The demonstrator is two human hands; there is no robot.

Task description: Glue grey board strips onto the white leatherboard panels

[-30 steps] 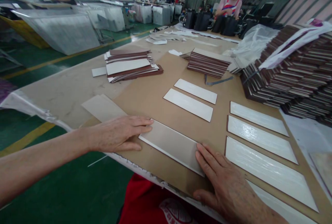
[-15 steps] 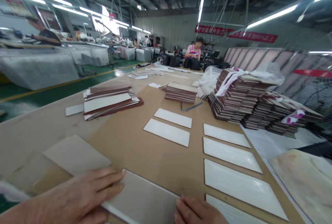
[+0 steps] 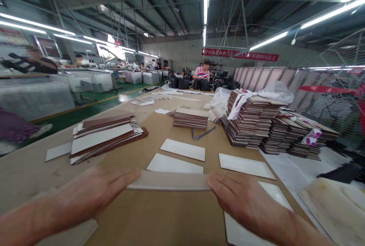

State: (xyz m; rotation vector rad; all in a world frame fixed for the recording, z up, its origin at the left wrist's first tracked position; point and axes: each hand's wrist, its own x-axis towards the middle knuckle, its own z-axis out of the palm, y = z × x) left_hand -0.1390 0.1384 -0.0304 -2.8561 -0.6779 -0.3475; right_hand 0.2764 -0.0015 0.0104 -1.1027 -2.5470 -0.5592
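Note:
A pale panel (image 3: 173,181) is held between both hands above the brown tabletop, seen at a shallow angle. My left hand (image 3: 94,189) grips its left end, fingers together. Its right end is in my right hand (image 3: 242,194), which is closed on it too. Just beyond the panel lie two white-faced pieces, a farther one (image 3: 184,149) and a nearer one (image 3: 175,163) partly covered by the panel. More white pieces (image 3: 246,165) lie at the right, some partly behind my right arm. Under my left forearm is a pale sheet (image 3: 71,234).
A loose stack of brown and white strips (image 3: 105,135) lies at the left, a small neat stack (image 3: 191,118) farther back. Tall stacks of panels (image 3: 248,120) stand at the right, near a cream bundle (image 3: 336,204). A person (image 3: 202,72) is beyond the table.
The panel has been lifted and moved forward by both hands, and now shows nearly edge-on. The view has tilted up and shifted.

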